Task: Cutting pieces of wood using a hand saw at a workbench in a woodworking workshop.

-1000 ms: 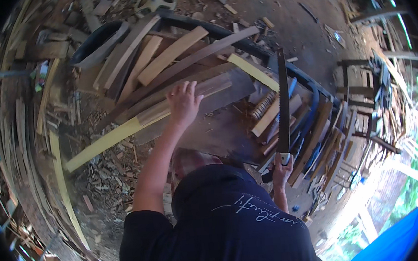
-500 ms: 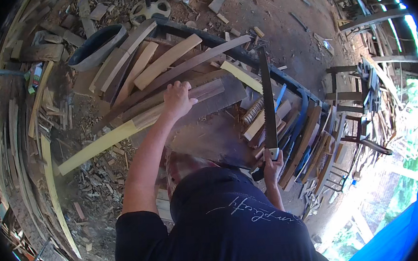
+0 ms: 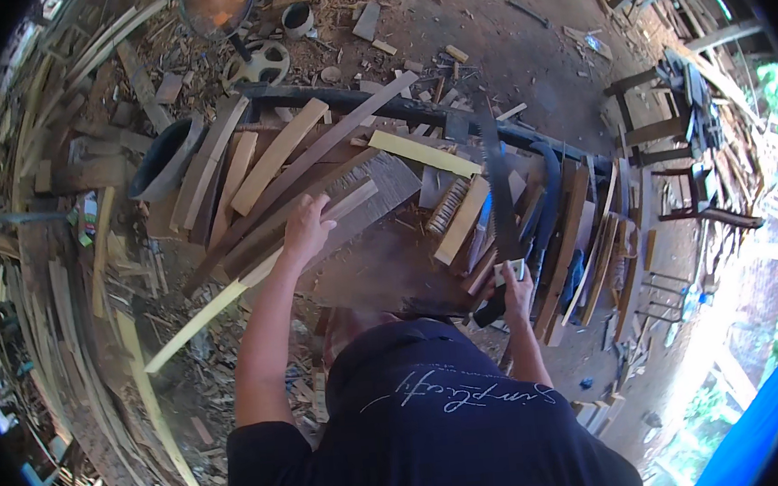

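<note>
My left hand (image 3: 306,229) grips a long, narrow wooden strip (image 3: 197,328), fingers on its far side and thumb on its near side. The strip slants from the pale yellow end at lower left to a browner end at upper right, its narrow edge showing. Beneath that end lies a wide, dark, rough board (image 3: 389,188). At the right, my right hand (image 3: 518,289) is closed round the handle of a handsaw (image 3: 498,175). The saw's long dark blade points away from me, apart from the strip, its teeth toward the left.
Several wooden pieces (image 3: 282,155) lie fanned out beyond my left hand, beside a dark tub (image 3: 166,157). More pieces and a dark blue curved bar (image 3: 549,185) lie right of the saw. A fan (image 3: 256,66) stands at the back. Long planks (image 3: 74,359) line the left.
The strip has rolled from its wide face onto its edge in my left hand, and its near end has shifted right and lower. The saw stays in my right hand.
</note>
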Action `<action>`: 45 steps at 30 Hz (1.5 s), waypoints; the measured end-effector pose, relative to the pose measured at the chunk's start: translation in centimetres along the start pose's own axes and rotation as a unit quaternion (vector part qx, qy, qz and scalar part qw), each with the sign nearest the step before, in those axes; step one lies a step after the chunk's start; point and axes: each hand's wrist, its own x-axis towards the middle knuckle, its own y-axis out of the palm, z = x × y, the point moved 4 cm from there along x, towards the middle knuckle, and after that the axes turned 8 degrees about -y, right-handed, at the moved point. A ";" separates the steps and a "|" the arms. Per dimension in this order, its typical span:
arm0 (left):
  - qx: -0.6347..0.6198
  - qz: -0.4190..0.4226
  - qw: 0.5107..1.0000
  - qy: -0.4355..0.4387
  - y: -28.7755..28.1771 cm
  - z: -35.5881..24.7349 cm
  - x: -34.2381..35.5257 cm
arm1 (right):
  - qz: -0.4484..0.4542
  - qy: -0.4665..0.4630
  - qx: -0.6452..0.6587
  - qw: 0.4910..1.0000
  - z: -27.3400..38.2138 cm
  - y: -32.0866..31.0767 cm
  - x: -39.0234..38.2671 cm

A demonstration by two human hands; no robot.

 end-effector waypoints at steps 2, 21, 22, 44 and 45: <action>-0.019 -0.039 0.999 0.012 0.0 -0.5 -0.7 | -0.007 0.004 0.019 1.000 -1.2 -1.9 1.7; -0.274 0.117 0.950 -0.095 -5.5 -11.7 -6.9 | -0.067 -0.165 -0.545 0.820 4.9 -3.7 2.7; -0.283 0.148 0.941 -0.113 -5.9 -12.7 -7.1 | -0.054 -0.227 -0.514 0.825 7.2 -2.5 2.7; -0.292 0.259 0.914 -0.111 -5.7 -11.1 -7.0 | 0.236 -0.348 -0.197 0.886 11.6 17.2 -3.7; -0.298 0.256 0.913 -0.111 -6.1 -10.7 -7.0 | 0.239 -0.350 -0.201 0.883 11.2 17.6 -3.6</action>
